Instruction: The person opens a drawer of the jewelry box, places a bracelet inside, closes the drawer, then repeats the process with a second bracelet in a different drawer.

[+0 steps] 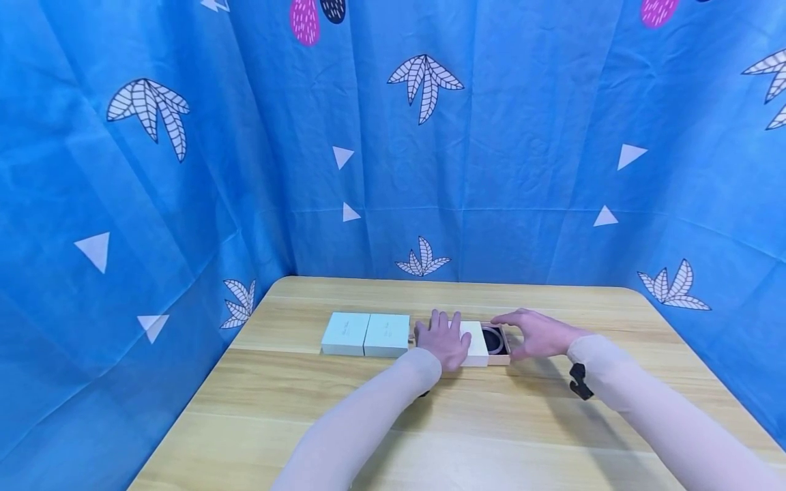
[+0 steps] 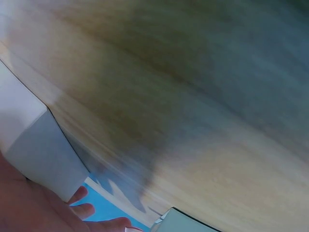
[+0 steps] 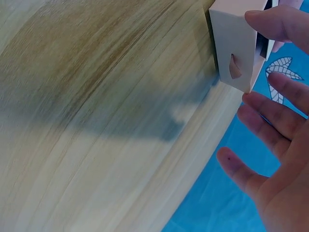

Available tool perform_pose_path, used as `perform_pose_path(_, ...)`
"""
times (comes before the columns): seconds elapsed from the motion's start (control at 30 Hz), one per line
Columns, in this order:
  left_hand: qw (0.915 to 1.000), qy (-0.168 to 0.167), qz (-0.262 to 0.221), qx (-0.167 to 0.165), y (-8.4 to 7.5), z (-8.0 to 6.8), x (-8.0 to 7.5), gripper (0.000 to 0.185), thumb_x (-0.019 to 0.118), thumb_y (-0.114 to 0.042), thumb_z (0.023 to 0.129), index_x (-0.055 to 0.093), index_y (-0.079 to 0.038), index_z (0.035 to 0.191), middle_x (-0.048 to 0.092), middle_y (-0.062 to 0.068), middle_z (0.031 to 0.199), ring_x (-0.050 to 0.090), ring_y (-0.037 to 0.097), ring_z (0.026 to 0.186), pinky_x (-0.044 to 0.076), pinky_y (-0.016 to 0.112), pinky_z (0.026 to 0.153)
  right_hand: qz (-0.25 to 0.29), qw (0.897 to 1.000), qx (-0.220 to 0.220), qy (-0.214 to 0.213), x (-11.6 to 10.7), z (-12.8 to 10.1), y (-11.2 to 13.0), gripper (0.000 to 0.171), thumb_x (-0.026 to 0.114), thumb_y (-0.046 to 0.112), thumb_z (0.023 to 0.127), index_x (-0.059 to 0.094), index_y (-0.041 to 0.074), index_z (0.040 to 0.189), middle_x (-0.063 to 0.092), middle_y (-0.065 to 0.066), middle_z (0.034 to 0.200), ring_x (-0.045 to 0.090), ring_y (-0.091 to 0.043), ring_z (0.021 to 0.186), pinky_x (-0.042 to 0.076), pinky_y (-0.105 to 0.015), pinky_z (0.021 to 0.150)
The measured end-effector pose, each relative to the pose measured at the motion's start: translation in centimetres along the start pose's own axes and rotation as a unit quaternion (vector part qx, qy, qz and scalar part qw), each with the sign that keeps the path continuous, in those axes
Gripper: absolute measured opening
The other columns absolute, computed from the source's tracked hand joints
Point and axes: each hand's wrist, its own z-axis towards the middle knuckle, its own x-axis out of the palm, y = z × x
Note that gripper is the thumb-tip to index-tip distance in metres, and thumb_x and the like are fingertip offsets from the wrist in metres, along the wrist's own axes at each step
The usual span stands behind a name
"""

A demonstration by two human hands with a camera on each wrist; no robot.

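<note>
1. Wood, pale and grained, makes up the surface (image 1: 368, 409); blue cloth (image 1: 184, 204) printed with leaves and triangles hangs behind it and down both sides.
2. A white box (image 1: 475, 343) lies at the middle of the surface, toward its far half. Its sleeve is white, and a tan drawer (image 1: 499, 341) sticks out of it toward 3 o'clock, with a dark round hollow showing inside.
3. The left hand (image 1: 443, 339) lies flat on the sleeve's 9 o'clock end, fingers straight and pointing to 12 o'clock, pressing on it and gripping nothing.
4. The right hand (image 1: 535, 333) sits at the drawer's 3 o'clock end. Its fingers are stretched out and spread; in the right wrist view the thumb (image 3: 280, 24) rests on the drawer's top edge, while the other fingers (image 3: 263, 118) lie just beside its end face, close to the small tab on it. I cannot tell whether those fingers touch the drawer.
5. Two pale blue boxes (image 1: 366, 334) lie side by side, touching each other, at 9 o'clock of the white box and just beside the left hand.
6. The left wrist view is blurred; it shows a white box side, fingertips and bare wood.
7. Both arms wear light sleeves, and a black strap (image 1: 580, 382) sits on the right wrist.
</note>
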Motion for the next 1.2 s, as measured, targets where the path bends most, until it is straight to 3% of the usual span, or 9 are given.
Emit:
perform_pose_path(0.83, 1.0000, 0.004, -0.002, 0.002, 0.1, 0.2, 0.0, 0.068, 0.009, -0.060, 0.103, 0.012, -0.028, 0.164, 0.024, 0.006, 0.167, 0.014, 0.027, 0.156, 0.023, 0.065, 0.117, 0.015, 1.000, -0.006, 0.007, 0.4, 0.9, 1.0, 0.082, 0.087, 0.022, 0.070, 0.054, 0.008, 0.144, 0.059, -0.011, 0.143, 0.054, -0.038, 0.130, 0.042, -0.061, 0.107)
perform_pose_path(1.2, 1.0000, 0.005, 0.005, 0.002, 0.0, 0.3, 0.0, 0.068, 0.010, -0.060, 0.104, 0.013, -0.028, 0.163, 0.025, 0.006, 0.167, 0.015, 0.027, 0.156, 0.024, 0.065, 0.116, 0.026, 0.999, 0.015, 0.014, 0.7, 1.3, 1.0, 0.082, 0.086, 0.024, 0.072, 0.053, 0.015, 0.147, 0.058, -0.009, 0.143, 0.054, -0.035, 0.128, 0.047, -0.057, 0.103)
